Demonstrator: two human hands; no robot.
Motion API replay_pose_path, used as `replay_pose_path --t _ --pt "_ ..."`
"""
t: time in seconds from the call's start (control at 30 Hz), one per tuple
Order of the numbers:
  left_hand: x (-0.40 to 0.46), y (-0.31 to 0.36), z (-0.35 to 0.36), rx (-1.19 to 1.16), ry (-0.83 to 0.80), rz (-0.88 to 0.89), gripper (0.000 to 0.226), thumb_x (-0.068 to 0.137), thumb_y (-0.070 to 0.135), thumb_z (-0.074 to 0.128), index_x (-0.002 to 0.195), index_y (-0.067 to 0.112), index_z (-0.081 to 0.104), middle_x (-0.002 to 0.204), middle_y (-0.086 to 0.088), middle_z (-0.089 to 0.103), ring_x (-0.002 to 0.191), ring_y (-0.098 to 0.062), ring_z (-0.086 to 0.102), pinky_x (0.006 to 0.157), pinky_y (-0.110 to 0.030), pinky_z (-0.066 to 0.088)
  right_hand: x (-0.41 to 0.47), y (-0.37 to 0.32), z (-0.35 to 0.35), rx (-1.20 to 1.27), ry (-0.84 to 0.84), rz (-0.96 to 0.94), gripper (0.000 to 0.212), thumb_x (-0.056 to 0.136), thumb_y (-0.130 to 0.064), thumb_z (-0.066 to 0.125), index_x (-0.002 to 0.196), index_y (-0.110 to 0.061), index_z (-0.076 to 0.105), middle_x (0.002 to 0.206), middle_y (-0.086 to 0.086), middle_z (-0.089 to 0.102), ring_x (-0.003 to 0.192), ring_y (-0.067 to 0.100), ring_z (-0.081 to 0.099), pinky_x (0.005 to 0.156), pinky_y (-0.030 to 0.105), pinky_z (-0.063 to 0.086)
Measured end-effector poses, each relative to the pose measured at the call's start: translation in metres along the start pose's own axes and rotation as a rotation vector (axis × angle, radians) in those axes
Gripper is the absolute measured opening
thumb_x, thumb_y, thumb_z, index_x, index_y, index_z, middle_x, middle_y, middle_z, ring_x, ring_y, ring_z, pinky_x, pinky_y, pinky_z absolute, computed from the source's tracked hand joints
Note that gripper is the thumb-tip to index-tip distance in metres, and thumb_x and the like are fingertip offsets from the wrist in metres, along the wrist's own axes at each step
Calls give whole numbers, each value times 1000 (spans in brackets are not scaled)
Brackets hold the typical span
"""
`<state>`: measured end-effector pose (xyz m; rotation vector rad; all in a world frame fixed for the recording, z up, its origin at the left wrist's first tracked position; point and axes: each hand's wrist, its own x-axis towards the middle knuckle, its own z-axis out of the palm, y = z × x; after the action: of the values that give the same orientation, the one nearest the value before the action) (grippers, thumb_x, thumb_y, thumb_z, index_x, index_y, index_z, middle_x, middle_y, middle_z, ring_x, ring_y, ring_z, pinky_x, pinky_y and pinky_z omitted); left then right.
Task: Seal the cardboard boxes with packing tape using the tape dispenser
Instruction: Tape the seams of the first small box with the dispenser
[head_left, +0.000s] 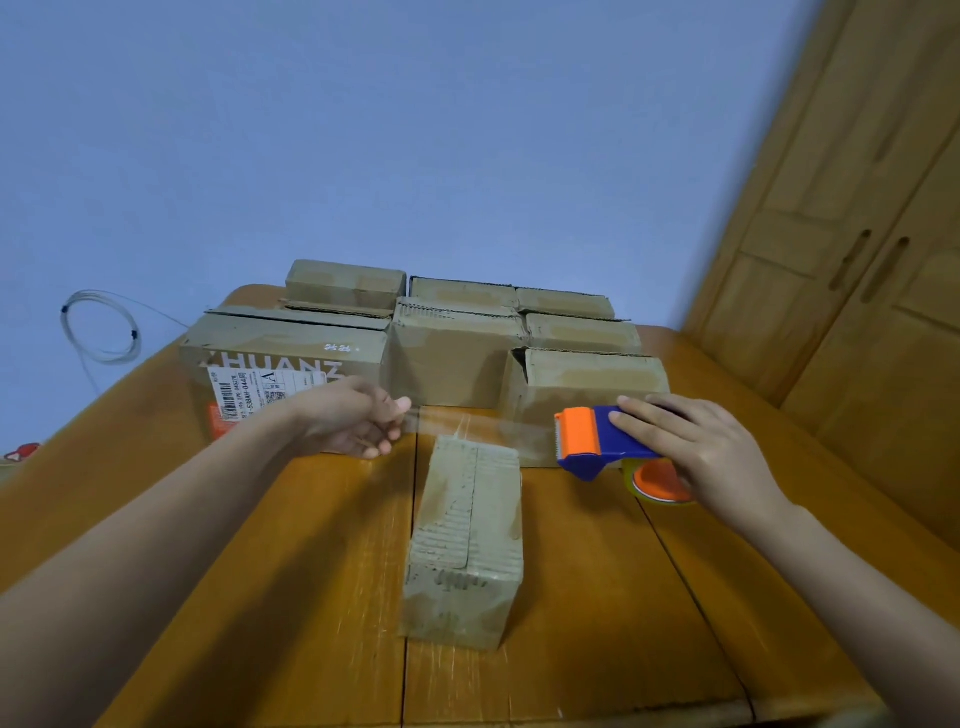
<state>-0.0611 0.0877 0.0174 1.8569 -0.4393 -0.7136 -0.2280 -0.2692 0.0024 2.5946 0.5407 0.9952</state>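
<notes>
Small cardboard box sits centre frame on the wooden table, long axis running away from the camera, top flap seam along that axis. Corrugated, worn, matte brown.

Clear tape strip is stretched left-right in the air over the box's far end, so it lies across the seam, not along it. Looks apart from the cardboard, hard to be sure; the film is near invisible.

Left hand: grip closed, thumb and fingers pinching the free tape end, just left of the box's far corner. Right hand: fingers curled over the tape dispenser, blue plastic body, orange front, orange hub with the roll below the palm. It's right of the box, a bit farther out than the left.

Judgement: next move is lowering the span onto the box; both hands must drop together. Strip crosses the seam, so it's either a cross strap or needs turning first.

Stack of bigger boxes behind, upper centre. Coiled wire on the blue wall, left.
</notes>
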Motion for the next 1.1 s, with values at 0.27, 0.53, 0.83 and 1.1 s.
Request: replay_pose_path --t 0.27,0.53,0.83,1.1 --pt "11 -2 10 -7 117 -5 21 92 11 60 74 4 52 57 -6 51 47 -12 49 44 -17 45 -3 0 7 11 -46 20 88 58 -7 89 134 -22 45 131 4 60 112 30 61 83 41 52" --pt "11 -3 13 43 262 66 15 92 6 60 86 -8 61 57 -10 48 47 -16 48 43 -19 46 -1 1 7 20 -19 27 81 66 -9 85 135 -22 45 134 2 58 114 28 59 85 40 51" --pt "12 -7 16 60 373 124 11 87 7 66 82 -4 65 64 -13 58 53 -17 57 46 -19 51 5 1 0 -22 5 8 82 63 -11 87 134 -20 46 132 5 59 113 29 59 84 39 51" --pt "12 -12 19 30 413 145 12 88 9 67 99 6 63 70 -14 62 57 -19 61 52 -23 56 5 1 -3 -25 18 25 84 63 -14 87 136 -20 44 133 5 58 116 27 53 84 39 50"
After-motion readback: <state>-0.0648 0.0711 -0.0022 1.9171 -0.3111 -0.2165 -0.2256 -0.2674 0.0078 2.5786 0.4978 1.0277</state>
